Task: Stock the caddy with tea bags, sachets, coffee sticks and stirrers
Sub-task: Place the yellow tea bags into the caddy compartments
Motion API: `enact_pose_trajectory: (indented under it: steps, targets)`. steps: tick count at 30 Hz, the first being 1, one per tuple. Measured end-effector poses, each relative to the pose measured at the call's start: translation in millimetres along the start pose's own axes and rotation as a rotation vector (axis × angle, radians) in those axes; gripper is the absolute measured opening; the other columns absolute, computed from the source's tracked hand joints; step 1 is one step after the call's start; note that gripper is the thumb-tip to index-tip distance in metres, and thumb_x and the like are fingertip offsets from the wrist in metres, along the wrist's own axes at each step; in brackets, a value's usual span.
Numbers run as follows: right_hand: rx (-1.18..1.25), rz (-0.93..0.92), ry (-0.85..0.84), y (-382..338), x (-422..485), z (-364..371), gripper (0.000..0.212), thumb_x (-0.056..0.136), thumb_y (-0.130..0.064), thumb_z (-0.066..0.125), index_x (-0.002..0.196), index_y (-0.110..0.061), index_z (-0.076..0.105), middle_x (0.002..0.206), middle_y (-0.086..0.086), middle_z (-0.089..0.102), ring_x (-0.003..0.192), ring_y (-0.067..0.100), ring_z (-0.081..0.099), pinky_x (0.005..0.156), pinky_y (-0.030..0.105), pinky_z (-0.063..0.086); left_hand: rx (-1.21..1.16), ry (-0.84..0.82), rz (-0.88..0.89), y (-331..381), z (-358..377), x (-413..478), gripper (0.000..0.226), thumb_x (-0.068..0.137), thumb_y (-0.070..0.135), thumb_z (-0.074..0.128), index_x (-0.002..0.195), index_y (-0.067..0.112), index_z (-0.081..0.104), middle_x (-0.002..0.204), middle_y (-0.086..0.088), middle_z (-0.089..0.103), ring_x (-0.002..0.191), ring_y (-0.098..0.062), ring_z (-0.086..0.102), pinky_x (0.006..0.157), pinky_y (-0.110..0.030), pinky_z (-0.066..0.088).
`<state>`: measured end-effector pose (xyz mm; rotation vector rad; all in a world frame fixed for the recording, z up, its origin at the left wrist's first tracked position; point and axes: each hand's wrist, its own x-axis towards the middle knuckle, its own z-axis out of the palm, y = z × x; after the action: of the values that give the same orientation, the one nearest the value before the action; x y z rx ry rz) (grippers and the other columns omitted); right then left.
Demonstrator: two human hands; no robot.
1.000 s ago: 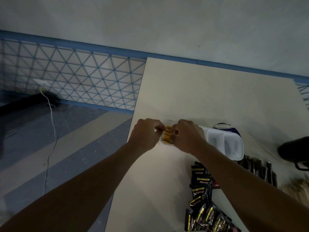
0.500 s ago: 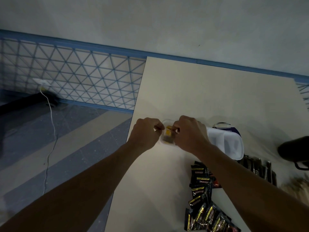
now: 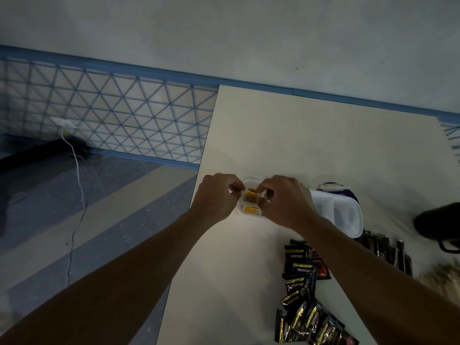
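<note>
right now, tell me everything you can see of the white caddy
The white caddy is a long, plastic-looking tray with rounded corners, lying flat on the pale table. Its right compartments look empty; the leftmost holds yellow tea bags. The left hand and right hand pinch over that end, hiding its middle. Whether they touch it is unclear.

Beige table (image 3: 298,135); white cable (image 3: 77,185) from wall socket (image 3: 63,123) across striped floor (image 3: 99,220)

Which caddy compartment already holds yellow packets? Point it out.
The left-end compartment of the white caddy, between the left hand and right hand. The two compartments at the right end look bare white inside.
</note>
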<state>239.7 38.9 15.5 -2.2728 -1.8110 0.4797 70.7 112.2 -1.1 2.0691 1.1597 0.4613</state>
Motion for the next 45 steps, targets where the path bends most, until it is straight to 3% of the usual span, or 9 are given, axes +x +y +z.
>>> enact_pose_trajectory:
  steps: [5,11,16,20,28,36,45]
  targets:
    - [0.038,0.033,0.036,9.2,-3.6,-10.1,0.018,0.079,-0.023,0.069,0.096,-0.026,0.075,0.079,-0.011,0.062,0.073,0.013,0.059,0.063,0.025,0.043,0.015,-0.005,-0.018,3.0,-1.3,1.0,0.01,0.086,0.016,0.071,0.095,0.019,0.076,0.091,0.004,0.075,0.086,-0.01,0.067,0.081,-0.029,0.055]
    - [0.022,0.068,0.015,16.1,-2.1,-8.0,0.019,0.084,-0.027,0.067,0.101,-0.03,0.074,0.084,-0.012,0.062,0.078,0.013,0.06,0.068,0.028,0.047,0.11,-0.015,-0.043,10.4,3.5,4.1,0.015,0.085,0.018,0.072,0.1,0.017,0.074,0.096,0.0,0.073,0.085,-0.014,0.066,0.071,-0.021,0.047]
    - [-0.025,0.058,-0.037,6.2,7.2,5.7,0.022,0.089,-0.041,0.066,0.107,-0.03,0.073,0.099,-0.005,0.068,0.089,0.019,0.064,0.073,0.03,0.048,0.143,-0.039,-0.116,9.5,7.5,1.7,0.023,0.084,0.023,0.074,0.107,0.02,0.068,0.098,0.0,0.067,0.085,-0.016,0.063,0.067,-0.026,0.047]
    - [-0.101,0.049,-0.041,0.4,12.4,14.3,0.016,0.089,-0.035,0.066,0.098,-0.028,0.076,0.095,-0.003,0.069,0.084,0.021,0.066,0.069,0.031,0.05,0.115,-0.033,-0.131,7.1,9.0,-0.3,0.022,0.085,0.023,0.073,0.105,0.022,0.067,0.098,-0.001,0.069,0.085,-0.015,0.064,0.07,-0.028,0.051]
    - [-0.115,0.017,0.076,-0.1,16.0,-2.0,0.012,0.088,-0.031,0.064,0.093,-0.029,0.074,0.091,-0.009,0.066,0.077,0.015,0.056,0.066,0.026,0.037,0.093,-0.068,-0.167,5.8,11.3,1.9,0.019,0.087,0.02,0.071,0.105,0.021,0.068,0.097,-0.001,0.072,0.083,-0.015,0.066,0.07,-0.025,0.051]
    - [-0.034,0.02,-0.004,3.1,11.3,7.1,0.022,0.081,-0.042,0.07,0.099,-0.03,0.074,0.088,-0.01,0.069,0.08,0.015,0.064,0.073,0.031,0.053,0.054,-0.062,-0.167,7.1,10.3,2.3,0.023,0.086,0.02,0.073,0.108,0.019,0.066,0.099,-0.001,0.073,0.082,-0.015,0.066,0.062,-0.019,0.044]
    - [0.006,0.107,0.064,7.2,19.8,0.2,0.02,0.089,-0.027,0.058,0.1,-0.03,0.075,0.093,-0.009,0.074,0.084,0.016,0.065,0.066,0.026,0.042,0.023,0.001,-0.185,6.8,7.5,3.0,0.023,0.088,0.019,0.068,0.111,0.019,0.064,0.094,0.001,0.071,0.077,-0.012,0.063,0.059,-0.02,0.047]
